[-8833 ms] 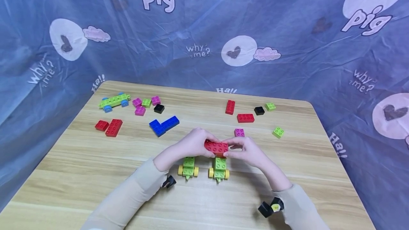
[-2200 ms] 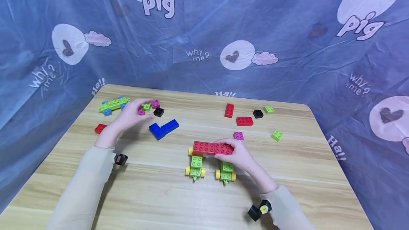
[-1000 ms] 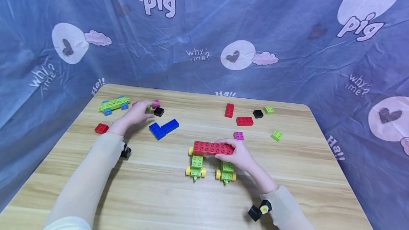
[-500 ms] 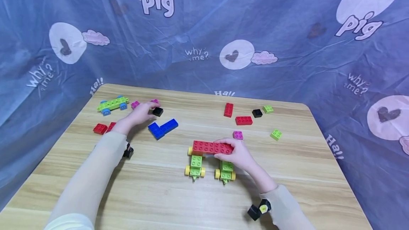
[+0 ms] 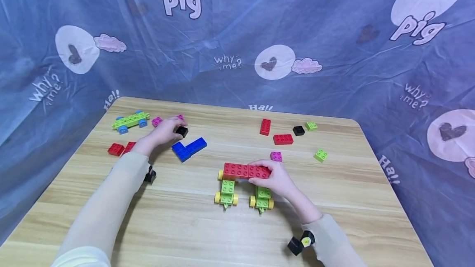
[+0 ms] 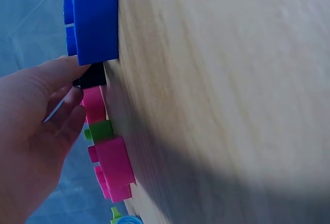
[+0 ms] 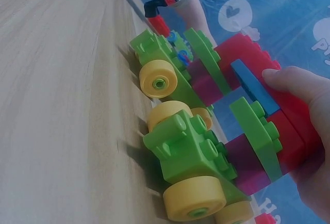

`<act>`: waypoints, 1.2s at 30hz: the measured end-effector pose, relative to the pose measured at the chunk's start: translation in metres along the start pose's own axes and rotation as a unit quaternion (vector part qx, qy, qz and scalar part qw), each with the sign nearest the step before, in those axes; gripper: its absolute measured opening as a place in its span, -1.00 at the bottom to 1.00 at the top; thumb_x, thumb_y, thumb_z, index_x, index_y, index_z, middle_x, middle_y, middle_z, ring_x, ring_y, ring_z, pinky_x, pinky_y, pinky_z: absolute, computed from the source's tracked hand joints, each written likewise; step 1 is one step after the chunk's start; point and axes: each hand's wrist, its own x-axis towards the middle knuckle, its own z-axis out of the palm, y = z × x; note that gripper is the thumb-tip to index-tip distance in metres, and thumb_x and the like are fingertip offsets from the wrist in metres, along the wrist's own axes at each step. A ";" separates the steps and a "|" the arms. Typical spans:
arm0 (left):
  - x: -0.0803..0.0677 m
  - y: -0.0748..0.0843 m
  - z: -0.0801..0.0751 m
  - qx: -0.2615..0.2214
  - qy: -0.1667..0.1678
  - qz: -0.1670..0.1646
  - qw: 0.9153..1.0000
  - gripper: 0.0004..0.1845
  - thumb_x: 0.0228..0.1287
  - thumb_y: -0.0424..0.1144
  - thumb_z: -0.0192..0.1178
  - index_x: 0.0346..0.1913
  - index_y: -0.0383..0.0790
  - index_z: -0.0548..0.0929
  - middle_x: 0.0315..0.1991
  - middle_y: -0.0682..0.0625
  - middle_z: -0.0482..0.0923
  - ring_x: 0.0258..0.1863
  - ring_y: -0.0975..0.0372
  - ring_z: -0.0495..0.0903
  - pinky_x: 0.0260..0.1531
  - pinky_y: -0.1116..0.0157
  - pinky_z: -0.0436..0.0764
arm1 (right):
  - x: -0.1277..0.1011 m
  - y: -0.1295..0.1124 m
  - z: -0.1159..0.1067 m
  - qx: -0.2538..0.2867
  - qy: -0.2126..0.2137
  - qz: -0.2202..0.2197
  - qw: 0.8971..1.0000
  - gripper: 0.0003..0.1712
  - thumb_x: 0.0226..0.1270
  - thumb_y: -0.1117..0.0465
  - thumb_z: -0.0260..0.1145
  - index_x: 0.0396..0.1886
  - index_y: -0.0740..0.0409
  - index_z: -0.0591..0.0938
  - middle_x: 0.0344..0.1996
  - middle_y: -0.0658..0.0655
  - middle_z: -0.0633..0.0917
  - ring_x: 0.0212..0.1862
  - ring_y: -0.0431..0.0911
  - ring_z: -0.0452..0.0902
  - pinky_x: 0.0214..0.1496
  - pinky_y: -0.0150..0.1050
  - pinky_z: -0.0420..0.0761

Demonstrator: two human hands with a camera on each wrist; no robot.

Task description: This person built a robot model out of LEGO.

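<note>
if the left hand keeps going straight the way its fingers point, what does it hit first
Most likely the small black brick: the left hand points right and slightly away, its fingertips at or all but on that brick. The blue L-shaped piece lies just beside that line, nearer the person. Whether they already touch is unclear.

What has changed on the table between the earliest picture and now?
The left hand let go of the red-topped build and moved out to the far left, where its fingertips now touch the black brick. A second red brick has been added, lengthening the build's top. The right hand still holds the build; the blue bricks lie as before.
</note>
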 end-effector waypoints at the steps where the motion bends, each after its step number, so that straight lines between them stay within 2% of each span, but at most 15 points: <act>1: 0.000 0.000 0.000 0.002 -0.001 0.000 1.000 -0.54 0.11 -0.43 0.37 0.12 -0.43 0.59 0.12 -0.35 0.54 0.12 -0.19 0.52 0.14 -0.11 0.51 | 0.000 0.000 0.000 -0.001 0.000 0.000 1.000 -0.53 0.08 0.21 0.52 0.04 0.20 0.68 -0.05 0.20 0.73 -0.27 -0.21 0.58 -0.26 -0.39 0.56; 9: 0.002 0.001 0.000 0.011 -0.013 -0.011 1.000 -0.56 0.12 -0.42 0.38 0.10 -0.39 0.62 0.06 -0.35 0.60 0.07 -0.20 0.53 0.11 -0.13 0.50 | -0.001 -0.001 0.000 0.000 0.003 -0.005 1.000 -0.53 0.07 0.23 0.53 0.02 0.22 0.69 -0.06 0.22 0.73 -0.29 -0.25 0.56 -0.29 -0.39 0.55; 28: 0.005 -0.001 0.002 0.020 -0.030 -0.025 0.999 -0.51 0.12 -0.38 0.40 0.15 -0.37 0.60 0.09 -0.34 0.58 0.12 -0.20 0.50 0.14 -0.12 0.48 | 0.000 0.001 0.000 0.002 0.000 0.002 1.000 -0.52 0.07 0.21 0.53 0.04 0.19 0.68 -0.03 0.20 0.73 -0.26 -0.20 0.58 -0.26 -0.39 0.56; 31: 0.005 -0.001 0.002 0.017 -0.031 -0.028 0.999 -0.51 0.14 -0.37 0.38 0.16 -0.37 0.59 0.10 -0.34 0.58 0.11 -0.20 0.51 0.12 -0.12 0.50 | 0.000 0.001 0.000 0.002 0.000 0.003 1.000 -0.52 0.08 0.21 0.53 0.04 0.18 0.68 -0.03 0.20 0.73 -0.25 -0.21 0.58 -0.25 -0.39 0.56; 36: 0.002 0.007 -0.003 -0.021 -0.021 -0.042 0.999 -0.51 0.17 -0.33 0.37 0.17 -0.39 0.57 0.11 -0.36 0.55 0.12 -0.21 0.50 0.13 -0.14 0.50 | -0.001 0.001 0.000 -0.006 0.001 -0.003 1.000 -0.52 0.09 0.21 0.52 0.04 0.21 0.68 -0.03 0.21 0.73 -0.22 -0.20 0.59 -0.22 -0.38 0.56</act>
